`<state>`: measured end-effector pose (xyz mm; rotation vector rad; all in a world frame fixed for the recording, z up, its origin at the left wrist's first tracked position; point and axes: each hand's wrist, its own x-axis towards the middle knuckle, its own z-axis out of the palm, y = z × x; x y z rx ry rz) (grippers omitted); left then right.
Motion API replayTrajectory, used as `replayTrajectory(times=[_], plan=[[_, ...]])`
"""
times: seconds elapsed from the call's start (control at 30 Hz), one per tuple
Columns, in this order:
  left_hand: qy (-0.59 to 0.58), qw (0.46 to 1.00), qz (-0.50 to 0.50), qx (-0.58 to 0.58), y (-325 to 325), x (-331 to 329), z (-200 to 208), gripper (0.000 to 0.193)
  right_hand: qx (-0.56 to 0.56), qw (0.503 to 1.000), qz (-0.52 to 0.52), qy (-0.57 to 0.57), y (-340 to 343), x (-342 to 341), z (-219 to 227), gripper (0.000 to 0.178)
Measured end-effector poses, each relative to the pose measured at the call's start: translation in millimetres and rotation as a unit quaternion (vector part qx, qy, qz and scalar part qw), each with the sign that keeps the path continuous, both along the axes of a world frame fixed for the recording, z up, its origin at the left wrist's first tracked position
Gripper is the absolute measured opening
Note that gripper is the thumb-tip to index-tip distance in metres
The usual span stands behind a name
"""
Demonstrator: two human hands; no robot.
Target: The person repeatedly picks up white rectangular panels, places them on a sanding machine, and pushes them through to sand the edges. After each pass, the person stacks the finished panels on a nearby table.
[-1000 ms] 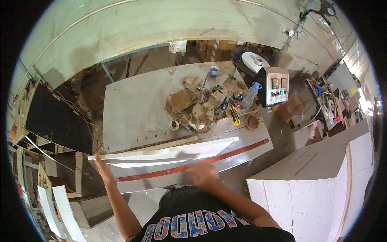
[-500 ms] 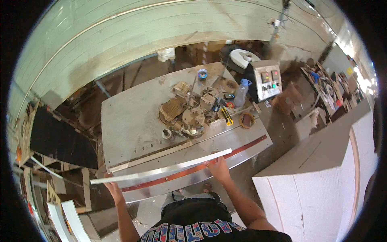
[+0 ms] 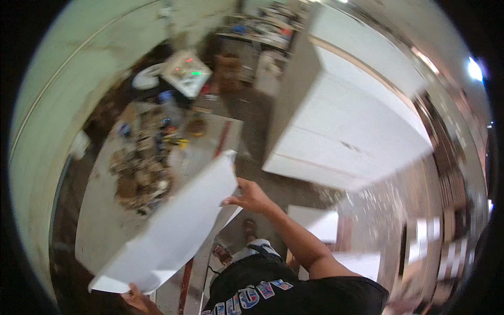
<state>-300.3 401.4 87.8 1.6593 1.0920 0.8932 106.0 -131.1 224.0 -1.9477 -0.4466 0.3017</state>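
A long white board [image 3: 168,223] slants across in front of me, its broad face showing. My right hand [image 3: 251,197] is closed on the board's far right end, with the thumb along its edge. My left hand [image 3: 137,300] holds the near left end from below; its fingers are partly hidden. Beneath and beyond the board is the grey worktable [image 3: 97,220], partly covered by it. On this table sits a dusty brown machine assembly [image 3: 139,173], blurred by motion.
A large white block [image 3: 336,126] stands to the right of the table. Beyond the table's far end is a control box [image 3: 184,73] with lit displays. More white boards [image 3: 315,223] lie low at my right. A cluttered bench [image 3: 257,34] stands at the back.
My view has swung to the right, so the table now lies to the left. The board, seen edge-on before, has turned to show its broad face; both hands still hold it.
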Motion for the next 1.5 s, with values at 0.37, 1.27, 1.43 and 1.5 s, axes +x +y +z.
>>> replayTrajectory(times=[0.37, 1.27, 1.43, 1.5], plan=[[0.167, 0.933, -0.32, -0.017, -123.4, 263.5, 118.4, 0.07, 0.238, 0.9, -0.326, 0.166, -176.4, -245.9, 0.7, 0.056], [0.249, 0.333, -0.801, -0.431, -845.0, 124.7, 87.0, 0.066, 0.748, 0.294, -0.594, -0.024, -405.3, -546.3, -107.5, 0.052], [0.236, 0.26, -0.839, -0.415, -885.7, 110.3, 83.3, 0.07, 0.717, 0.306, -0.625, 0.046, -395.5, -530.0, -115.7, 0.05], [0.228, 0.259, -0.852, -0.394, -893.0, 107.1, 78.1, 0.072, 0.739, 0.268, -0.613, 0.079, -399.2, -538.8, -121.1, 0.048]])
